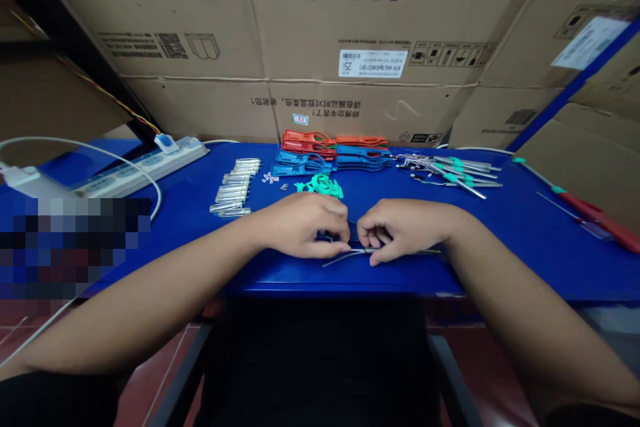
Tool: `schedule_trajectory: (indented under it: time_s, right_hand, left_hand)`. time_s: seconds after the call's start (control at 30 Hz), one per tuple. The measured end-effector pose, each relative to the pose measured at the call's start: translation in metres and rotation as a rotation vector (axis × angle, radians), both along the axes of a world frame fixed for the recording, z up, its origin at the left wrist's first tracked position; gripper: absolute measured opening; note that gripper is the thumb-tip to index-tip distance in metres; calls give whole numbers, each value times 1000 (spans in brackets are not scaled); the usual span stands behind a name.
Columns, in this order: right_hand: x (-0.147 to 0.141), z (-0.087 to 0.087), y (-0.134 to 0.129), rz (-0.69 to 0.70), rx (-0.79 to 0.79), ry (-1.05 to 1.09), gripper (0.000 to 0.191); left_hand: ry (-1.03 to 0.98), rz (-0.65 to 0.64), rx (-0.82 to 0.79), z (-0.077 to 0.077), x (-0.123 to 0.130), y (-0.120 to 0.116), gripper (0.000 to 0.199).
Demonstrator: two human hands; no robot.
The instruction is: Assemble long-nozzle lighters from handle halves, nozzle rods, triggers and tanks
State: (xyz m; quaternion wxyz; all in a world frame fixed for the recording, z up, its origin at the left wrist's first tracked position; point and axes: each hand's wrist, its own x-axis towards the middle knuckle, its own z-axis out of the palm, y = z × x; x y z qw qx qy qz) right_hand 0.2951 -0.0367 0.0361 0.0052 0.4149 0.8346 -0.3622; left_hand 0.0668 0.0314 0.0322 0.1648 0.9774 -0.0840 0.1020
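Note:
Near the front of the blue table, my left hand (311,225) is closed in a pinch on a thin wire (356,250). A second thin grey strand (336,260) sticks out below it, its end free. My right hand (407,230) grips a slim metal rod (430,251) between thumb and fingers, and the wire meets it there. Part of the rod is hidden by the right fingers. Something dark blue (353,232) shows between the hands, mostly covered, its kind unclear.
Behind the hands lie green plastic pieces (321,185), blue handle shells (364,159), orange-red shells (310,140) and clear tubes (235,187). Wired metal rods (453,172) lie right of them. A red-handled tool (600,217) rests far right, a power strip (145,163) left. Cardboard (300,40) stands behind.

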Motion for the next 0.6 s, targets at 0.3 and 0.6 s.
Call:
schedule_trajectory:
  time_s: [0.3,0.6]
  right_hand:
    - [-2,4,-4,24,152,57,20]
    - [5,4,-3,-18,175,62,25]
  left_hand:
    - [-170,228,-111,-17,11,2,15]
    - [-154,286,-164,-15,10,6,26]
